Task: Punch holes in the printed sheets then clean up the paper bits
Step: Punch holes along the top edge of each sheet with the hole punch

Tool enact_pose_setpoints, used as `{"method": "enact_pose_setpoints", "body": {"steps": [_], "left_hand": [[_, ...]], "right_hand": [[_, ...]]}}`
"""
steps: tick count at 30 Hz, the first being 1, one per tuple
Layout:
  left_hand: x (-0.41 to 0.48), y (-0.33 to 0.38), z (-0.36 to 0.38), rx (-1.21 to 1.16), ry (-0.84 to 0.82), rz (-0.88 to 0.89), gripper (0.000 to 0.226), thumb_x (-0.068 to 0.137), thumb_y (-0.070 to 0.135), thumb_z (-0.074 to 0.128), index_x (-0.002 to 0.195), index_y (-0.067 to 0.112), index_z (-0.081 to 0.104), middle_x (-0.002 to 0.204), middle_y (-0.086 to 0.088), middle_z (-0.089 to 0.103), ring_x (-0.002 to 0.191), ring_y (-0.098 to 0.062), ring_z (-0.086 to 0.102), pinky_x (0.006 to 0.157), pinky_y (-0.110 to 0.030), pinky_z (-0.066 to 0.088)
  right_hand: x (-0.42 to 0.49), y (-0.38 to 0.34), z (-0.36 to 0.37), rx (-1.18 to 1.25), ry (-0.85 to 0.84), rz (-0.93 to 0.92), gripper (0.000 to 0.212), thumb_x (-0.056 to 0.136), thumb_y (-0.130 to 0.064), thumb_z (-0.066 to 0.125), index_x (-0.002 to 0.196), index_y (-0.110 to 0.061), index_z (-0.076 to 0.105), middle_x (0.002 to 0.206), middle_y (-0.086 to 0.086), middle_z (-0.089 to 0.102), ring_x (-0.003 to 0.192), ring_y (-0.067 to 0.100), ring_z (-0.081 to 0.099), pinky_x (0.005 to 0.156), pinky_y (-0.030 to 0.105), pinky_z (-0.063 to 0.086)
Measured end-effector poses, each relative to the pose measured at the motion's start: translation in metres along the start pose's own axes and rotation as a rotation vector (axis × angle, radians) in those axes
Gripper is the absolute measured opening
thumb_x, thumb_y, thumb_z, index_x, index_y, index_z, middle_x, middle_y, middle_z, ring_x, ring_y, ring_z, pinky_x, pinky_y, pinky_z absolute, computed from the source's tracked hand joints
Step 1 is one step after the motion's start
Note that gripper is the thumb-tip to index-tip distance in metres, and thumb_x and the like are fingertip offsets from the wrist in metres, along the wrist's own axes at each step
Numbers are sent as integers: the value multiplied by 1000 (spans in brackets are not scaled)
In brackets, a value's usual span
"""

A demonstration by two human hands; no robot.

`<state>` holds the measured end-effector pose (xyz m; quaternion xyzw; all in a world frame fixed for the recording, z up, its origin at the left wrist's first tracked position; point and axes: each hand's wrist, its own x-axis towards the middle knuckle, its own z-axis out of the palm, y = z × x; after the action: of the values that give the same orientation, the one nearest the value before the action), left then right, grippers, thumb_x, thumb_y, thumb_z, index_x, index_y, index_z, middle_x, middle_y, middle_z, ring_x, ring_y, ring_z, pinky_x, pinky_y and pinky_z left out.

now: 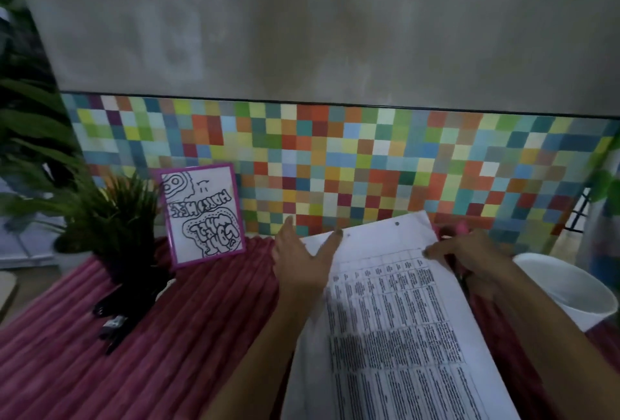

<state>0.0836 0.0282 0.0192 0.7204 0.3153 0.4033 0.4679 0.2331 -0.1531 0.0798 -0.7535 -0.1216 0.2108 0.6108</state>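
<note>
Head view shows the sheets lying on a pink ribbed cloth, in front of the person and a little to the right. They are printed with a dense table, and their far edge rises slightly toward the tiles on the wall. One punched hole is visible near this far edge.

The left hand is open, its fingers straight and spread. It rests at the far left corner of the sheets, with one fingertip on the paper, and it holds nothing.

The right hand is at the right edge of the sheets. One straight finger touches the paper there. Its other fingers are blurred, so it is not possible to tell whether they grip anything. A pink thing shows just behind this hand.

A white bin stands to the right, near the right hand. On the left are a plant and a framed drawing that leans on the tiles.
</note>
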Motion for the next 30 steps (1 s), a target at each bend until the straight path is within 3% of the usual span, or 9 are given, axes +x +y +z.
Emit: {"method": "enact_pose_setpoints", "body": {"steps": [3, 6, 8, 12, 14, 17, 20, 24, 30], "left_hand": [[-9, -18, -15, -400, -103, -292, 53, 75, 33, 84, 110, 4, 58, 90, -4, 75, 84, -25, 69, 70, -29, 53], [-29, -17, -28, -246, -253, -359, 18, 85, 11, 73, 100, 2, 68, 70, 5, 72, 56, -3, 63, 50, -13, 43], [-40, -13, -38, -226, -321, -334, 16, 87, -2, 64, 102, -4, 70, 52, 15, 64, 47, 6, 55, 47, -9, 40], [-30, -3, -89, -275, -339, -256, 35, 76, 9, 65, 108, -3, 69, 81, 3, 73, 68, -6, 67, 60, -18, 51], [-16, -3, -128, -184, -347, -223, 38, 67, 16, 61, 100, 2, 72, 85, -3, 73, 71, -11, 69, 62, -22, 53], [0, -14, -178, 90, -347, -238, 34, 63, 14, 62, 94, 5, 74, 87, -7, 72, 75, -15, 67, 66, -22, 50], [6, -34, -204, 360, -369, -265, 41, 63, 15, 58, 102, 8, 72, 95, -7, 74, 89, -20, 69, 79, -29, 54], [5, -51, -213, 754, -389, -306, 31, 81, 9, 53, 112, 4, 59, 107, -12, 66, 98, -28, 63, 86, -36, 54], [2, -59, -203, 930, -331, -229, 38, 90, -2, 46, 127, -1, 40, 121, -19, 59, 109, -34, 60, 85, -37, 48]], "right_hand": [[0, -4, -1, 87, -14, 70, 50, 49, 7, 74, 99, 10, 67, 101, 28, 70, 93, 45, 67, 88, 60, 52], [-4, -13, 1, 129, -22, 80, 56, 54, 6, 67, 109, 12, 63, 87, 22, 72, 70, 34, 71, 65, 45, 61], [-8, -20, 7, 130, -53, 78, 44, 66, 8, 60, 110, 10, 61, 76, 19, 71, 54, 28, 69, 52, 40, 59], [-17, -32, 42, 43, -76, 80, 26, 75, 10, 60, 101, 13, 62, 83, 23, 68, 59, 32, 65, 55, 45, 57], [-30, -40, 70, -74, -66, 30, 6, 75, 13, 62, 80, 11, 63, 62, 19, 66, 49, 27, 61, 47, 37, 55], [-42, -40, 121, -299, -107, -59, 14, 79, 13, 62, 69, 6, 55, 55, 15, 52, 43, 24, 49, 36, 22, 40], [-46, -28, 170, -482, -199, -109, 8, 78, 10, 60, 82, 8, 54, 71, 17, 50, 52, 23, 48, 41, 23, 39], [-43, -13, 216, -705, -257, -101, 29, 79, 9, 56, 61, -5, 40, 60, 10, 44, 46, 18, 47, 44, 23, 38], [-41, 5, 236, -915, -212, -98, 34, 81, 5, 54, 54, -8, 38, 56, 6, 40, 47, 18, 36, 46, 25, 28]]}}
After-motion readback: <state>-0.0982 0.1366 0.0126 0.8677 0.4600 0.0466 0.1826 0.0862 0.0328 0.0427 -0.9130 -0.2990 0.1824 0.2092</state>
